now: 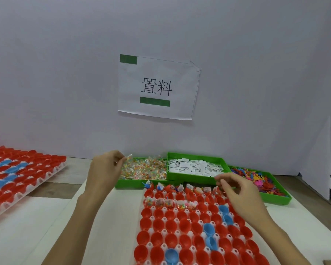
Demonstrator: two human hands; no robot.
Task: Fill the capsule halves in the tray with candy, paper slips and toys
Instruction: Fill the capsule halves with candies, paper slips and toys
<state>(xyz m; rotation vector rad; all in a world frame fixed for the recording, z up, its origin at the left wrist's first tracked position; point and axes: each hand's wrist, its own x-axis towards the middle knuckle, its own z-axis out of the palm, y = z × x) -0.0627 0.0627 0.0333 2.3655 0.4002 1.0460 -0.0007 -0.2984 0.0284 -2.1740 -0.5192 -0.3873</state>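
The left hand [105,167] pinches a small clear-wrapped candy packet [129,156] above the green plastic bin of wrapped candy [143,169] at centre frame, while the right hand [237,190], fingers loosely curled and seemingly holding nothing, hovers over the far right corner of the white tray of red and blue capsule halves [195,226] at lower centre. A light pinch could drop the packet onto the white worktop [107,217] or into an already filled cup in the 2 far rows. The right hand might knock the upright paper slips [189,187] there.

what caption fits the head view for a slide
Left hand pinches a candy packet over the candy bin; right hand hovers above the capsule tray.
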